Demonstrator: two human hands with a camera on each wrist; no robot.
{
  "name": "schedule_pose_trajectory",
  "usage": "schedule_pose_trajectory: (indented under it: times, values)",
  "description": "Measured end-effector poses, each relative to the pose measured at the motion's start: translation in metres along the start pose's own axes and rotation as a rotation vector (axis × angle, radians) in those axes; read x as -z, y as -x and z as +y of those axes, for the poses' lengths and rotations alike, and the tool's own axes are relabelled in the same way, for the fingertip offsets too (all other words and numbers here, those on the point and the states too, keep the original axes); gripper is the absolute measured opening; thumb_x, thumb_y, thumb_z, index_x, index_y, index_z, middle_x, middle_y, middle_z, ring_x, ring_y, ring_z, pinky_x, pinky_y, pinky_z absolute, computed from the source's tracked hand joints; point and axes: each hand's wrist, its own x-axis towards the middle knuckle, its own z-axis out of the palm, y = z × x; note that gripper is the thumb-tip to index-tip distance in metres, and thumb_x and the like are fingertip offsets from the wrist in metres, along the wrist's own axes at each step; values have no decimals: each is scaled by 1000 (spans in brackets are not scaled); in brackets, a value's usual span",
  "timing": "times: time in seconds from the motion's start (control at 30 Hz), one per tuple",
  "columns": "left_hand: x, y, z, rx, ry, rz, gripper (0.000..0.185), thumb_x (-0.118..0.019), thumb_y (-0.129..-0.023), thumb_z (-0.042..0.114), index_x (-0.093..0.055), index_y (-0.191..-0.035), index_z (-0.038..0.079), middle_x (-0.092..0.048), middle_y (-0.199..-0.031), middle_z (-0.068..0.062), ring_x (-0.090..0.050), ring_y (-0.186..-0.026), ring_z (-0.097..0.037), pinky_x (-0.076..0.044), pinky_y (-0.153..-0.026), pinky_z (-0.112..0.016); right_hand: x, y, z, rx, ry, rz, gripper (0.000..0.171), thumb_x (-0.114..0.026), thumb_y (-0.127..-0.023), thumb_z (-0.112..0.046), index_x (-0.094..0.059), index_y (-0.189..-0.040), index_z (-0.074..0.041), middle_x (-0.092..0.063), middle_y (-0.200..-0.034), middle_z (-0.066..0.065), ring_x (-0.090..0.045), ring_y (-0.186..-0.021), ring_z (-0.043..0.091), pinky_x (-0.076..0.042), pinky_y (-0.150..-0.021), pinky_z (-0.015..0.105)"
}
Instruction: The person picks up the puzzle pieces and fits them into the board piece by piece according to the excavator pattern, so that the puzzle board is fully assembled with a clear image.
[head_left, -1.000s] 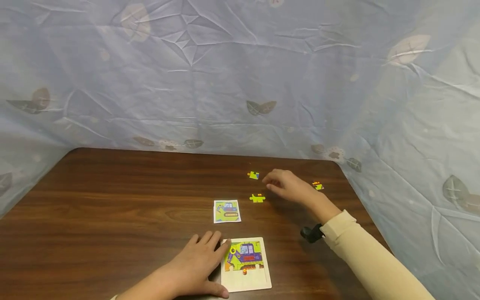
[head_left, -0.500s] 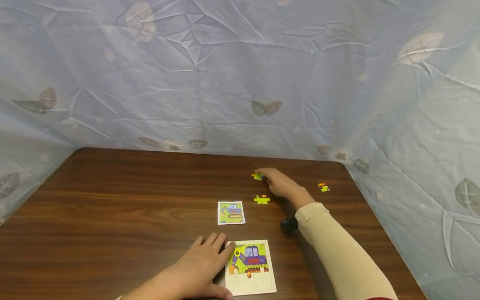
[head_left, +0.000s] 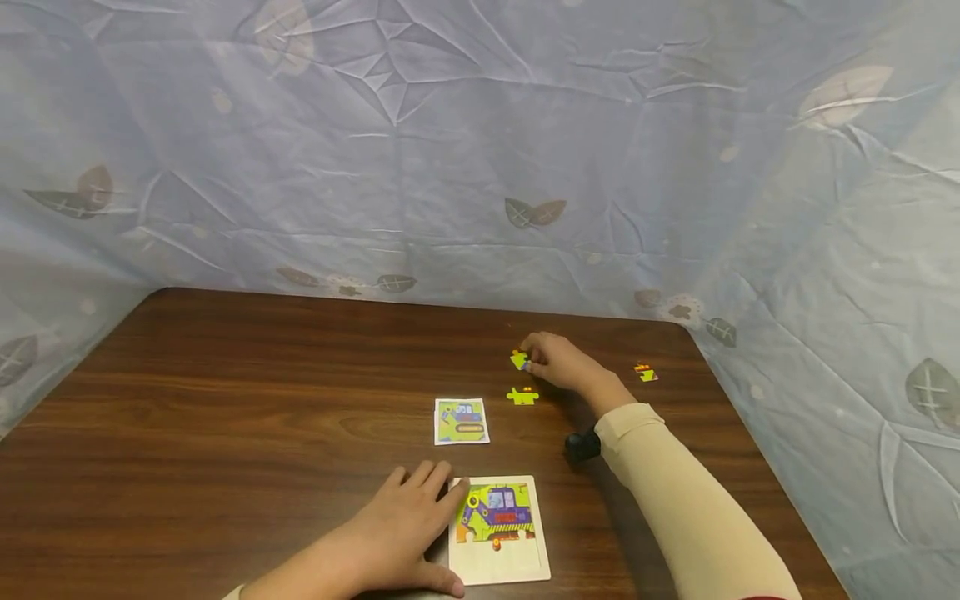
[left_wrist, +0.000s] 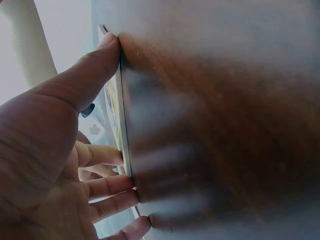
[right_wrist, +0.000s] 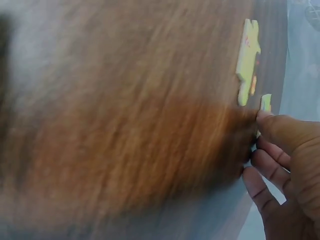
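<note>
Right of frame centre, our right hand (head_left: 558, 364) pinches the light, stiff puzzle piece (head_left: 518, 360) by its edges; our left hand (head_left: 401, 521) lies flat, steadying the puzzle tray (head_left: 501, 567)

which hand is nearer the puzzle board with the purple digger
Left. The left hand rests against the puzzle board's left edge, fingers touching it. The right hand is far behind it, pinching a small puzzle piece.
</note>
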Motion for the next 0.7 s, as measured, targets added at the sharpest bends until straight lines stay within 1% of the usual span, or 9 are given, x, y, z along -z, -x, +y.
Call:
schedule_pose_trajectory:
  times: [0.1, 0.27, 0.4, 0.53, 0.7]
  values:
    - [1, 0, 0, 1, 4, 0, 114, -68, -71, 87, -49, -155, 12, -54, -148, -12, -51, -135, -31, -48, -105, -61, -1, 0, 1, -11, -22, -4, 32, -68, -101, -12, -65, -129, 2, -67, -102, 14, -62, -88, 21, -54, -81, 37]
    - [2, 1, 0, 0, 4, 13, 114, -68, -71, 87, -49, -155, 12, -54, -146, -11, -52, -134, -30, -49, -105, -61, 1, 3, 1, -7, -45, 11, 24, -69, -101, -13, -66, -118, 3, -69, -103, 15, -66, -91, 23, -57, -83, 39]
    - [2, 1, 0, 2, -3, 16, 115, -68, -71, 88, -49, -155, 13, -54, -146, -11, -52, -134, -30, -49, -104, -62, 0, 8, 3, 17, -22, 22, 22, -71, -100, -17, -67, -111, 2, -68, -98, 12, -63, -85, 20, -56, -79, 36]
    - [0, 2, 0, 1, -11, 11, 114, -68, -71, 88, -49, -155, 14, -53, -148, -12, -51, -135, -31, -48, -105, -62, -3, 12, 6, 30, 11, 24, 21, -71, -100, -19, -67, -108, 0, -65, -94, 9, -57, -80, 16, -52, -74, 32]
    - [0, 3, -1, 10, 5, -1, 112, -71, -72, 84, -47, -156, 14, -51, -154, -14, -50, -140, -33, -47, -108, -64, 2, 15, 4, 62, 21, 54, 22, -73, -99, -20, -68, -107, 0, -67, -94, 10, -59, -80, 16, -54, -75, 33]
